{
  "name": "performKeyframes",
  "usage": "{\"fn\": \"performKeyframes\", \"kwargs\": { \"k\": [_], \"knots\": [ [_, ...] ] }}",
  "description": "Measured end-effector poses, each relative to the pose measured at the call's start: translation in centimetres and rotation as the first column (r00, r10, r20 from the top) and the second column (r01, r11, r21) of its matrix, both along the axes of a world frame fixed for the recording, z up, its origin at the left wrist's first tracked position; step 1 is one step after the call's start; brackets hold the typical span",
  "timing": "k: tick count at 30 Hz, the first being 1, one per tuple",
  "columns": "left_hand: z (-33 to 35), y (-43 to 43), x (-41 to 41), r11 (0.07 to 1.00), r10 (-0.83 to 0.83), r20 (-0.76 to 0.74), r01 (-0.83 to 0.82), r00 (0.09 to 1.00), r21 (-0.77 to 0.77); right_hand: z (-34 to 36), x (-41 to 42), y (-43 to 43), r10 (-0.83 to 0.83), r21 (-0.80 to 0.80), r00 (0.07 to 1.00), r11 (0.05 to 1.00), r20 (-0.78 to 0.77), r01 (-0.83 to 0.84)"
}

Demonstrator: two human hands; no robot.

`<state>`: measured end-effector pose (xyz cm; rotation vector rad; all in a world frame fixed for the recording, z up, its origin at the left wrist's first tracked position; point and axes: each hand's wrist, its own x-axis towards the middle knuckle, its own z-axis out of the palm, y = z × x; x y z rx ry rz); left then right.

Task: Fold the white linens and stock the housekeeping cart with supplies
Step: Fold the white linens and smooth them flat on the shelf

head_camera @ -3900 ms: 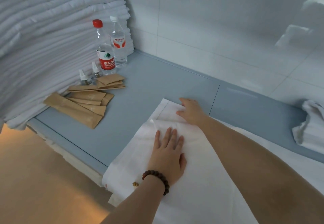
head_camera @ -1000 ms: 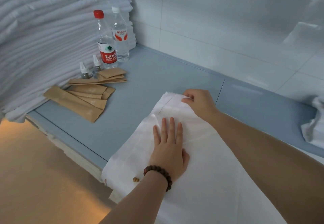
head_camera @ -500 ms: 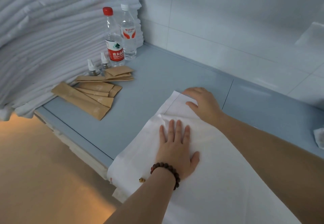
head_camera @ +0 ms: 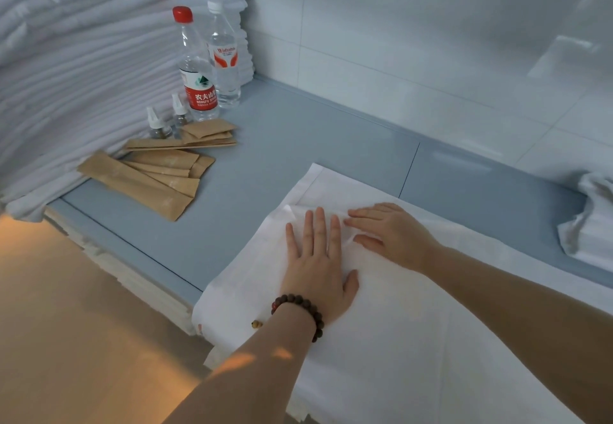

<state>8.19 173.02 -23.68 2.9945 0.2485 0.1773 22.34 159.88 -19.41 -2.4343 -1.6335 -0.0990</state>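
The thin white linen sheet point(head_camera: 381, 340) lies across the lower centre and lower right of the frame, draped over the near edge of the pale blue-grey desk point(head_camera: 298, 145). The left hand point(head_camera: 318, 264), a dark wooden bead bracelet point(head_camera: 298, 311) at its wrist, presses flat on the cloth. The right hand point(head_camera: 391, 238) lies flat just beside it. Each grip is wide, fingers straight, holding nothing, probably to pin the layers and smooth a crease so the fold sets square. A tall stack of folded white towels point(head_camera: 83, 75) fills the upper left, beside the white tiled wall point(head_camera: 431, 25). Before the stack stand a red-capped clear water bottle point(head_camera: 195, 68), a white-capped clear bottle point(head_camera: 224, 55), two small spray vials point(head_camera: 156, 123) and flat brown paper sachets point(head_camera: 149, 174), likely supplies for the cart. A crumpled white cloth point(head_camera: 590, 221) sits at the right edge, and a warm-lit floor point(head_camera: 66, 324) shows lower left.
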Motion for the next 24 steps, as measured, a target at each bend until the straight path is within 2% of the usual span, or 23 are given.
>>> {"fn": "performKeyframes", "kwargs": {
  "k": [3, 5, 8, 11, 13, 15, 17, 18, 20, 22, 24],
  "knots": [
    [0.2, -0.1, -0.2, 1.000, -0.011, 0.048, 0.011, 0.999, 0.004, -0.2, 0.3, 1.2, -0.025, 0.091, 0.996, 0.996, 0.080, 0.018],
    [0.3, -0.1, -0.2, 1.000, -0.030, 0.079, 0.031, 0.996, 0.000, 0.0, 0.9, 2.1, -0.136, 0.158, 0.991, 0.978, -0.004, 0.135],
    [-0.1, 0.1, -0.2, 0.998, -0.066, 0.063, 0.067, 0.996, -0.010, 0.6, 2.9, 3.6, -0.351, 0.283, 0.931, 0.887, -0.101, 0.365],
    [-0.4, 0.3, 0.1, 0.997, -0.082, -0.022, 0.082, 0.996, -0.016, 1.3, 4.8, 5.2, -0.547, 0.181, 0.831, 0.811, -0.104, 0.557],
    [-0.4, 0.4, 0.5, 0.998, -0.063, -0.081, 0.062, 0.995, -0.021, 1.3, 4.9, 5.7, -0.615, 0.133, 0.785, 0.773, -0.080, 0.620],
    [-0.5, 0.4, 0.7, 0.999, -0.048, -0.111, 0.046, 0.993, -0.022, 0.9, 3.6, 5.2, -0.559, 0.199, 0.829, 0.812, -0.004, 0.548],
    [-0.7, 0.3, 0.7, 0.999, -0.034, -0.119, 0.033, 0.992, -0.015, -0.3, 1.1, 3.5, -0.376, 0.259, 0.925, 0.899, 0.045, 0.353],
    [-0.7, 0.3, 0.8, 1.000, -0.025, -0.121, 0.024, 0.992, -0.010, -1.2, 0.0, 2.5, -0.285, 0.224, 0.957, 0.937, 0.046, 0.269],
    [-0.5, 0.3, 1.1, 1.000, -0.012, -0.133, 0.013, 0.991, 0.003, -2.7, -0.8, 1.2, -0.205, 0.007, 0.978, 0.979, -0.024, 0.206],
    [-0.4, 0.2, 1.4, 1.000, -0.010, -0.151, 0.014, 0.988, 0.027, -3.5, 0.0, 0.9, -0.288, -0.192, 0.956, 0.942, -0.047, 0.275],
    [-0.4, 0.3, 1.6, 0.999, -0.009, -0.161, 0.015, 0.987, 0.034, -3.8, 1.5, 1.5, -0.410, -0.282, 0.911, 0.880, -0.041, 0.383]
  ]
}}
